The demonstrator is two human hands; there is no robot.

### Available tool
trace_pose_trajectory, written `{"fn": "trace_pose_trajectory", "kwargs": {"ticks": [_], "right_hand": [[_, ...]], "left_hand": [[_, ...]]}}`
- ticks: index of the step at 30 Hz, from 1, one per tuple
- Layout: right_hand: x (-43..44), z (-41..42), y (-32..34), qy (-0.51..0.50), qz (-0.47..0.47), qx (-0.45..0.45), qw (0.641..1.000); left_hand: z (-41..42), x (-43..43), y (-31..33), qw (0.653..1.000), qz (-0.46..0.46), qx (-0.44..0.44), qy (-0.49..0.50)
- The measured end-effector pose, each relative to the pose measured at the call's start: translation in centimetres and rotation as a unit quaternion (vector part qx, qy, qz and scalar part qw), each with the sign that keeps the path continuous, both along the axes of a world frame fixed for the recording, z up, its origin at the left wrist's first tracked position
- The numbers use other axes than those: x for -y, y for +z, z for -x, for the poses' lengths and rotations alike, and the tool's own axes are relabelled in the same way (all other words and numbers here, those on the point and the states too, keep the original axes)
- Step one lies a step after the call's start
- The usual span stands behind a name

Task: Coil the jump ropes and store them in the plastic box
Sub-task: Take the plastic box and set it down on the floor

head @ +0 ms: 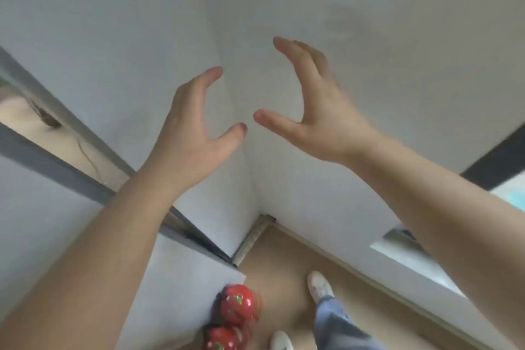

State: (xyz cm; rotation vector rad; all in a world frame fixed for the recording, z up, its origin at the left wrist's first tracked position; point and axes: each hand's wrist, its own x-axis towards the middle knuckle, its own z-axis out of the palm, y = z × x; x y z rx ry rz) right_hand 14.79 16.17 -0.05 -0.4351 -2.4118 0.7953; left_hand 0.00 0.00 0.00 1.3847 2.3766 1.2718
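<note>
My left hand [196,128] and my right hand [312,116] are raised in front of a white wall corner, thumbs pointing toward each other with a small gap between them. Both hands hold nothing and their fingers are spread and curved. No jump rope and no plastic box can be seen. Two red rounded objects [235,304] sit at the edge of a white surface [170,293] near the bottom; I cannot tell what they are.
A white wall corner [241,94] fills most of the view. A grey window frame [56,167] runs along the left. Below lies a tan floor [284,258] with my white shoe [319,285] and a blue trouser leg [338,327]. A white ledge [412,258] juts out at right.
</note>
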Motion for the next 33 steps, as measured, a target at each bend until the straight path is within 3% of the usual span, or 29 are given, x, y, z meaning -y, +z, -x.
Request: {"fn": "trace_pose_trajectory", "kwargs": {"ticks": [6, 14, 25, 33], "right_hand": [[2.7, -8.2, -6.7, -0.107, 0.047, 0.068, 0.991], [5.8, -19.9, -13.5, -0.227, 0.117, 0.09, 0.963], [8.6, -43.1, -18.3, -0.428, 0.229, 0.074, 0.871], [10.5, -57.9, -20.9, -0.536, 0.274, 0.032, 0.797]], "left_hand": [[-5.1, -1.2, -6.3, 0.991, 0.046, 0.092, -0.083], [-14.8, -2.5, -13.7, 0.957, 0.111, 0.169, -0.21], [-35.1, -8.9, -18.5, 0.871, 0.232, 0.154, -0.404], [-53.4, -13.5, -19.7, 0.798, 0.267, 0.117, -0.527]]}}
